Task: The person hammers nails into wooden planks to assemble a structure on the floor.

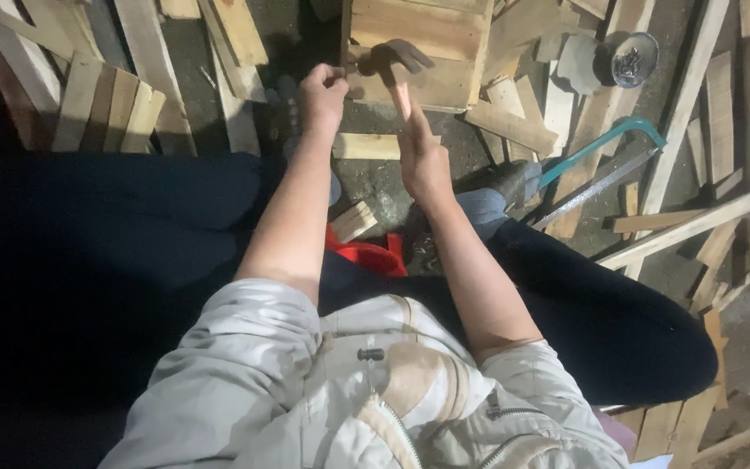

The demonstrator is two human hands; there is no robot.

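Note:
My right hand [423, 152] is raised in front of me and grips the pale handle of a hammer [395, 59]. The hammer's dark head hangs over the front board of a wooden crate [444, 35]. My left hand [323, 94] is just to the left of the hammer head, fingers pinched together near the crate's front edge. Whatever it pinches is too small to make out. Both forearms are bare and reach out over my dark trousers.
Wooden slats and offcuts [106, 104] lie all over the ground. A teal-framed hacksaw [605, 148] rests to the right, with a tin of small metal pieces [632, 59] beyond it. A short board [366, 145], a small block [353, 221] and a red object [371, 254] lie between my legs.

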